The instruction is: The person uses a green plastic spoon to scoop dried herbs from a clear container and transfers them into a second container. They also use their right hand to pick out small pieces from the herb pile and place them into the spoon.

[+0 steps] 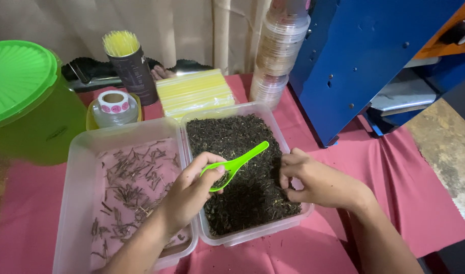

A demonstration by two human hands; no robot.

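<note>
2 clear plastic tubs side by side on pink cloth [374, 167]: right tub [273, 124] full of dark loose dried leaves [242, 152], left tub [82, 152] w/ a thin scatter of brownish stems [131, 187]. 1 bright green plastic scoop [236, 163], 1 green lidded bucket [19, 91], 1 dark cup of yellow sticks [128, 63], 1 flat pack of yellow straws [194, 91], 1 stack of clear lids [280, 48], 1 roll of pink stickers [114, 104], 1 blue metal machine [364, 56]. left hand [189, 190] curled around the scoop's bowl end, over the seam btwn tubs; handle tilts up-right over the leaves. right hand [313, 180] just right of scoop, fingers pinched narrow at the leaves near the right tub's edge; can't tell if it holds any
</note>
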